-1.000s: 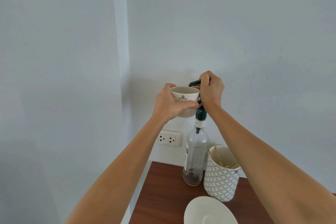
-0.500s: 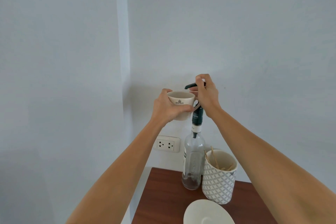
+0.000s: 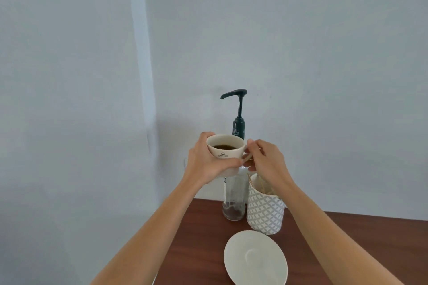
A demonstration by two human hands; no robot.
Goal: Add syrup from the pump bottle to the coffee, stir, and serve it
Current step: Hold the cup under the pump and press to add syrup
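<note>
My left hand (image 3: 206, 164) grips a cream cup (image 3: 225, 151) of dark coffee from its left side and holds it in the air. Fingers of my right hand (image 3: 266, 162) pinch the cup's handle on the right. Directly behind the cup rises the clear glass syrup bottle (image 3: 234, 203), a little brown syrup at its bottom. Its dark pump head (image 3: 234, 93) stands raised and free above the cup, spout pointing left. A white saucer (image 3: 256, 259) lies on the brown table (image 3: 201, 238) below.
A patterned grey-and-white holder (image 3: 265, 210) with wooden stirrers stands right of the bottle, touching it. Pale walls meet in a corner behind the table. The table's left edge runs near my left forearm.
My right hand left the pump head, which has risen, and came down to the cup's handle. The cup has dropped from under the spout to in front of the bottle's neck.
</note>
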